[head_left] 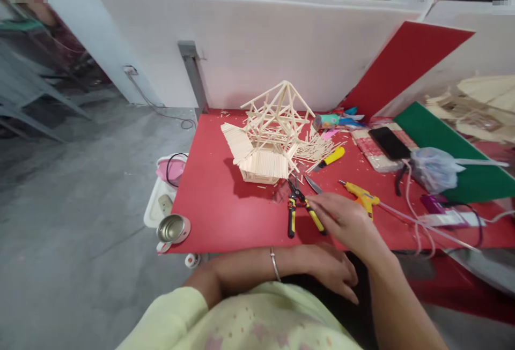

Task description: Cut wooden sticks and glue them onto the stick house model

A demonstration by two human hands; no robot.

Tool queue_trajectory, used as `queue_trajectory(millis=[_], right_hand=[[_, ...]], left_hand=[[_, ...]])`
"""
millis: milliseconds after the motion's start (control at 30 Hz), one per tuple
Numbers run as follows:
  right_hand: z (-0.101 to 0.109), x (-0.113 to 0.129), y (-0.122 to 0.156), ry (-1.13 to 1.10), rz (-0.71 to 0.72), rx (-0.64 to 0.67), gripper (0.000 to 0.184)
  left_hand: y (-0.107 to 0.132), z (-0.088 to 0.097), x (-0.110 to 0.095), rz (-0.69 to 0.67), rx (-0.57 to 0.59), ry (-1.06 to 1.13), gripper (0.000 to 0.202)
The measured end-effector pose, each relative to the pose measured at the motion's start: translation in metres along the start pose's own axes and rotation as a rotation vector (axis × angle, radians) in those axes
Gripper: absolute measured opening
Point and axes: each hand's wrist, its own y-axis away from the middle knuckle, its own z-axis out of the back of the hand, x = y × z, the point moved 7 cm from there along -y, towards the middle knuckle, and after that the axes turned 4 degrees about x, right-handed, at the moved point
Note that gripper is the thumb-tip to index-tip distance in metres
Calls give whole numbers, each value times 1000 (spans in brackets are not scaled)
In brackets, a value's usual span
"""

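Low over the table's front edge, my right hand (346, 221) has its fingertips pinched at the right handle of the wire-stripper-like pliers (292, 213), which lie with black-and-yellow handles spread. My left hand (332, 272) rests across my lap, its fingers loosely stretched and nothing in them. Just beyond the pliers stands a model house (265, 165) of thin wooden sticks, with slatted panels in front and an open stick-frame roof behind. A pointed metal blade (313, 185) lies between the pliers and my right hand; its other end is hidden.
Loose sticks (316, 149) and a yellow cutter knife (333, 157) lie right of the model. Further right are a yellow glue gun (362, 195), a phone (389, 143) and a plastic bag (434, 170). A metal mug (173, 229) stands at the left front corner of the red table (225, 210).
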Motion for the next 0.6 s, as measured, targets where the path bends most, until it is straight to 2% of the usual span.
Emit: queue_trajectory(millis=[67,100,200,267,333,433,533,600], right_hand=[[9,-15,-8,19,-51,-92,29],[9,-22,-10,47,-91,-125,30],[-4,-37,-4,125,-206,-175,34],[-19,-45,7,125,-253,-165,35],[-36,-51,20,95,-277,-138,36],[-51,-58,40,97,-298,-113,36],[-54,-64,56,177,-331,-107,37],[-51,-67,64,228,-367,-114,37]], left_hand=[[9,6,4,8,-1,-31,39],[16,15,8,23,-62,-37,40],[44,49,24,101,-374,-16,38],[61,63,37,169,-519,-5,33],[73,68,49,217,-615,11,30],[81,61,63,264,-676,96,34],[87,57,73,297,-767,178,39],[94,65,75,311,-870,154,39]])
